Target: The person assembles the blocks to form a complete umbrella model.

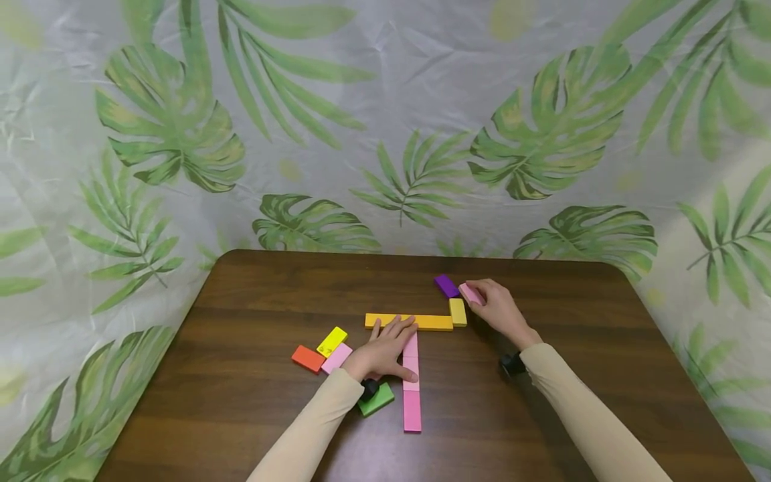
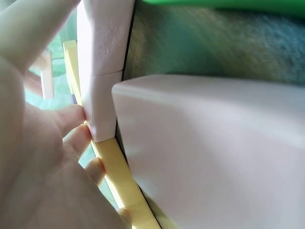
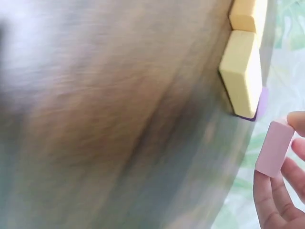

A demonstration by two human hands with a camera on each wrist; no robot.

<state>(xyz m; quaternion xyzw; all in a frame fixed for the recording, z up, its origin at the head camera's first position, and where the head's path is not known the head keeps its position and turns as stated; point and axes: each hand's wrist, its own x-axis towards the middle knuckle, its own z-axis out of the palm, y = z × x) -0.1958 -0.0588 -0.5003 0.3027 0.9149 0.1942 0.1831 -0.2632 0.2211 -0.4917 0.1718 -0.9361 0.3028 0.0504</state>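
Note:
My right hand [image 1: 501,313] pinches a pink block [image 3: 275,149] between thumb and fingers, just right of a purple block [image 1: 446,286] and a pale yellow block [image 1: 458,312]. In the right wrist view the pink block appears raised off the table. The pale yellow block stands at the right end of an orange row [image 1: 435,323]. A column of pink blocks [image 1: 412,412] runs from that row toward me. My left hand [image 1: 382,353] lies with fingers spread, its fingertips on the orange row and its thumb over the pink column. Part of that column is hidden under it.
Left of the left hand lie a yellow block [image 1: 332,342], a red-orange block [image 1: 308,359] and a loose pink block [image 1: 337,358]. A green block [image 1: 379,402] is by the left wrist. The brown table [image 1: 241,415] ends at a leaf-patterned cloth [image 1: 421,100] behind.

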